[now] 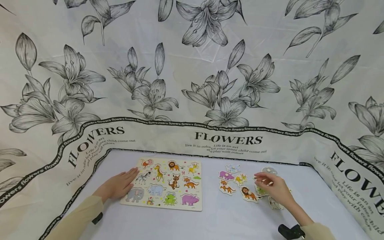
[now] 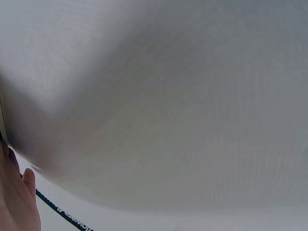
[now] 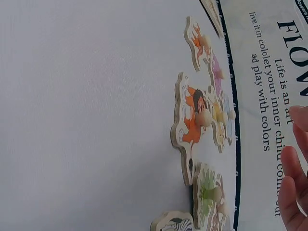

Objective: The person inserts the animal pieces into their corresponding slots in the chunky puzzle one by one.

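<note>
The animal puzzle board (image 1: 176, 197) lies on the white table, printed with a lion, giraffe, frog and others. My left hand (image 1: 119, 184) rests flat at its left edge, fingers straight; part of this hand (image 2: 18, 199) shows at the corner of the left wrist view. My right hand (image 1: 276, 188) hovers over a group of loose knobbed pieces, its fingers loosely bent with nothing seen between them. Beneath it are a frog piece (image 3: 207, 192) and a zebra piece (image 3: 175, 224), partly hidden in the head view. A lion piece (image 1: 249, 194) lies just left of that hand.
Tiger (image 1: 227, 187), purple hippo (image 1: 226, 175), yellow deer-like (image 1: 240, 179) and pale blue (image 1: 233, 168) pieces lie between the board and my right hand. A grey elephant piece (image 1: 269, 170) is behind that hand. A floral curtain (image 1: 228, 136) borders the table's back and sides.
</note>
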Demonstrator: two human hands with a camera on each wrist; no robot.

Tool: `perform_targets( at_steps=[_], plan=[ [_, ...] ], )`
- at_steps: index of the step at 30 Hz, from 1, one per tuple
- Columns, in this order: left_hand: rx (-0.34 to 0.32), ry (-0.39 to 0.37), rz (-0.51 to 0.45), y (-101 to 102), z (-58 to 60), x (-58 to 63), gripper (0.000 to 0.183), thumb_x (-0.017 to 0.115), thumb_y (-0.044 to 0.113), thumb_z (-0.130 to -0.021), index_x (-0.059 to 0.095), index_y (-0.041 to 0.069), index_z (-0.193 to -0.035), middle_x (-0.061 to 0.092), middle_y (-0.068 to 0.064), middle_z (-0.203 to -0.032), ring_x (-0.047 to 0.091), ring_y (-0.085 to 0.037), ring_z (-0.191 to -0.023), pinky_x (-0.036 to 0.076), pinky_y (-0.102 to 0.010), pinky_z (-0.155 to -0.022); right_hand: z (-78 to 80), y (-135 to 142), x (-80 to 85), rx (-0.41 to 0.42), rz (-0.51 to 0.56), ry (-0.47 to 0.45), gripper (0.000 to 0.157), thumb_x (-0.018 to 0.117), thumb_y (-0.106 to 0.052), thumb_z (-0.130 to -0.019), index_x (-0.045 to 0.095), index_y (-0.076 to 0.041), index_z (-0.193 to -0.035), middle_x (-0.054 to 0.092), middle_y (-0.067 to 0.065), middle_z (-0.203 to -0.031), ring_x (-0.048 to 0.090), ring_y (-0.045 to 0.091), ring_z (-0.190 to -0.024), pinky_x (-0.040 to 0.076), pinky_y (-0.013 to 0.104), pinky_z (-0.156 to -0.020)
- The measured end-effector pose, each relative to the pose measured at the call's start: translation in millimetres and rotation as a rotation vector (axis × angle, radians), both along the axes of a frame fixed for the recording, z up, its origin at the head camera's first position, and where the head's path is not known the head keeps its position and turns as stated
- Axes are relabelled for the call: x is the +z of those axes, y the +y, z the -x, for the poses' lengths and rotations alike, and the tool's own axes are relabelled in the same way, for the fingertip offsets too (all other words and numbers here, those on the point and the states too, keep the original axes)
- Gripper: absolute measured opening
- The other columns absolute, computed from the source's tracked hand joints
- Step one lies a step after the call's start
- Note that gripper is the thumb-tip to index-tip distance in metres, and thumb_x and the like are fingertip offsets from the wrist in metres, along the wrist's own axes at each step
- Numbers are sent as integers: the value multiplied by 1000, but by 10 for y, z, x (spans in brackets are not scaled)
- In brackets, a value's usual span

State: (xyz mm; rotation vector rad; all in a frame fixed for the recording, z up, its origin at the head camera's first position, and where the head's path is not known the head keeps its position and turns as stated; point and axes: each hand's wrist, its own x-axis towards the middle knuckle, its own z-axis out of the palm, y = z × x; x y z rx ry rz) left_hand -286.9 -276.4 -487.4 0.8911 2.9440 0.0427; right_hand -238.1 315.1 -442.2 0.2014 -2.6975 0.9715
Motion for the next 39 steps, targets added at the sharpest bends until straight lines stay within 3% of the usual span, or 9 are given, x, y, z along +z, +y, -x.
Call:
perform_targets(
  at_steps=[7, 12, 21, 28, 34, 39],
  plan=[
    [-13, 24, -15, -24, 35, -69, 57, 39, 29, -102, 31, -2, -148, 30, -20, -155, 32, -37, -142, 33, -53, -113, -52, 150, -69, -9, -21, -4, 29, 73, -12, -85, 68, -4, -112, 70, 4, -88, 54, -2, -68, 48, 19, -57],
    [2, 6, -12, -14, 31, -49, 57, 38, 30, -102, 30, -2, -148, 28, -18, -157, 30, -37, -143, 30, -52, -116, -96, 269, -124, 7, -37, 6, 29, 74, -12, -83, 68, -3, -111, 70, 5, -89, 53, -3, -68, 48, 20, -57],
    [1, 7, -8, -7, 0, -1, 56, 39, 28, -102, 31, -2, -148, 28, -18, -156, 30, -37, -143, 30, -52, -116, -161, 464, -135, 19, -46, -121, 40, 73, -15, -84, 62, 1, -120, 71, 14, -97, 55, -2, -70, 48, 20, -58],
    [-14, 14, -11, -12, 3, -4, 56, 39, 29, -102, 31, -2, -148, 29, -19, -156, 31, -37, -143, 31, -52, -115, -203, 579, -150, -67, -79, -244, 49, 72, -25, -86, 59, 1, -125, 70, 10, -99, 56, 4, -74, 47, 21, -58],
    [-53, 53, -34, -29, -9, 0, 55, 42, 27, -101, 33, -4, -146, 34, -22, -152, 35, -39, -139, 35, -54, -111, -221, 651, -198, -93, -68, -277, 48, 73, -25, -85, 60, 1, -122, 70, 10, -98, 56, 7, -74, 46, 21, -59],
    [-28, 23, -12, -15, -7, 22, 56, 41, 29, -101, 32, -2, -147, 31, -19, -155, 32, -37, -142, 32, -53, -114, -239, 705, -254, -92, -67, -285, 47, 74, -26, -83, 62, 1, -120, 70, 7, -93, 55, 4, -72, 45, 21, -59]
  ],
)
